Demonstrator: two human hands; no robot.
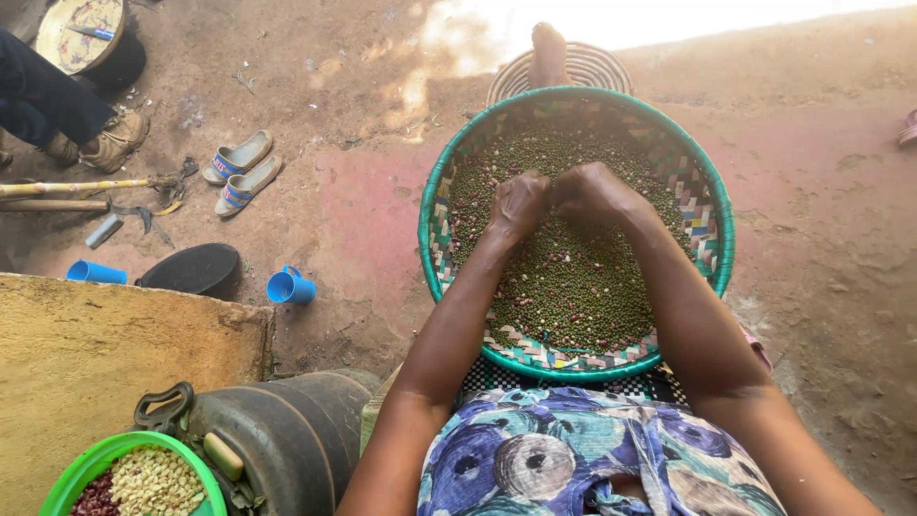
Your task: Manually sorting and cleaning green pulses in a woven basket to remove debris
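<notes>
Two hands [554, 196] in green-rimmed woven basket [432, 220], mixed green beans [573, 287]

Daylight's decent overall, but sun pours in from 12 o'clock and blows out the floor [535, 19] there. Shadows stay soft, focus is sharp, and wide-lens bending shows at the edges.

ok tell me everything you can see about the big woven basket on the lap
The woven basket is round, wide and shallow, with a green rim and checked multicoloured walls. It rests on the person's lap, reaching out over the dirt floor. Small green and reddish beans cover its bottom. The left hand and right hand rest together in the beans.
</notes>
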